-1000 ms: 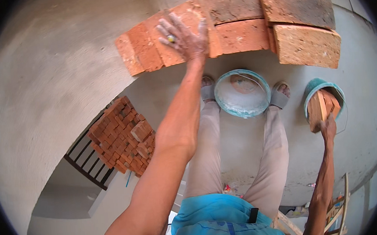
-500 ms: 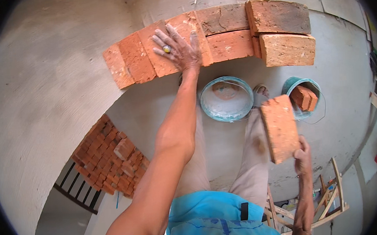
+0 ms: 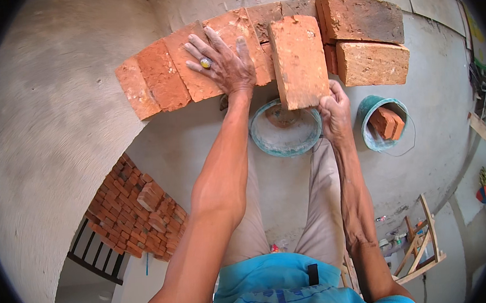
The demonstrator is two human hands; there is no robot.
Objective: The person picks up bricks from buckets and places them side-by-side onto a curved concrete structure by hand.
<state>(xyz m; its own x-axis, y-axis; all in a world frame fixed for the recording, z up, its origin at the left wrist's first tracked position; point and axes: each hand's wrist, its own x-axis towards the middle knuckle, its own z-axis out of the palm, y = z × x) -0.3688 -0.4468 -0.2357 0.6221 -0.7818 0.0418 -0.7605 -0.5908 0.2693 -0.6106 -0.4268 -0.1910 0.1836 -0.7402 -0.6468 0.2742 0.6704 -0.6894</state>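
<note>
My left hand (image 3: 226, 68), with a ringed finger, rests spread on the red bricks (image 3: 164, 72) of a curved row along the edge of a plastered wall. My right hand (image 3: 333, 111) grips a loose orange brick (image 3: 298, 55) by its lower end and holds it over the row, right of my left hand. Two stacked bricks (image 3: 372, 61) sit at the row's right end. Below, between my legs, stands a teal bucket (image 3: 276, 139) with whitish contents, partly hidden by the held brick.
Another teal bucket (image 3: 371, 137) with bricks inside stands at the right. Far below at the left are a large brick pile (image 3: 140, 209) and a dark railing (image 3: 92, 255). A wooden frame (image 3: 427, 251) is at the lower right, and assorted items (image 3: 483, 78) line the right side.
My right hand has lifted a brick out of the right bucket and moved it up and left to the row. My left hand stays on the bricks.
</note>
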